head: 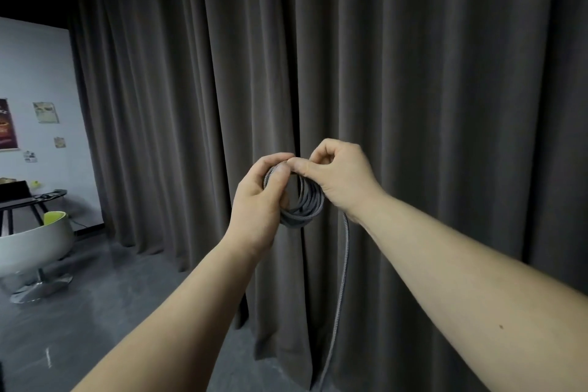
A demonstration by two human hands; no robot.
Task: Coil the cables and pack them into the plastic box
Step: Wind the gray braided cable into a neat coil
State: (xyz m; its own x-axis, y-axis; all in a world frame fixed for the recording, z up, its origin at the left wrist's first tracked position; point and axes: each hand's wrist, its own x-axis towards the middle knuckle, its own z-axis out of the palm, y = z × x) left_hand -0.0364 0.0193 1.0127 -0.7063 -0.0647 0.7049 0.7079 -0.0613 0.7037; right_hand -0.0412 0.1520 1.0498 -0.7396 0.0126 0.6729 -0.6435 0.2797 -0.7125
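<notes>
Up in front of the curtain (413, 73), at chest height, you've got the cable (305, 204) wound into a small ring of grey braided loops — and both hands are on it. Your left hand (257, 200) grips the ring's left side, thumb pressed over the loops; your right hand (340, 175) pinches a strand at the top, just touching the left thumb. The coil sits between the two hands, clear of any surface, and one loose tail (342, 280) hangs down from under the right wrist toward the floor, its end out of view. It looks light, soft and springy — the sort of braid that will pop open if you ease off, so take hold across all the loops at once. No box in view.
</notes>
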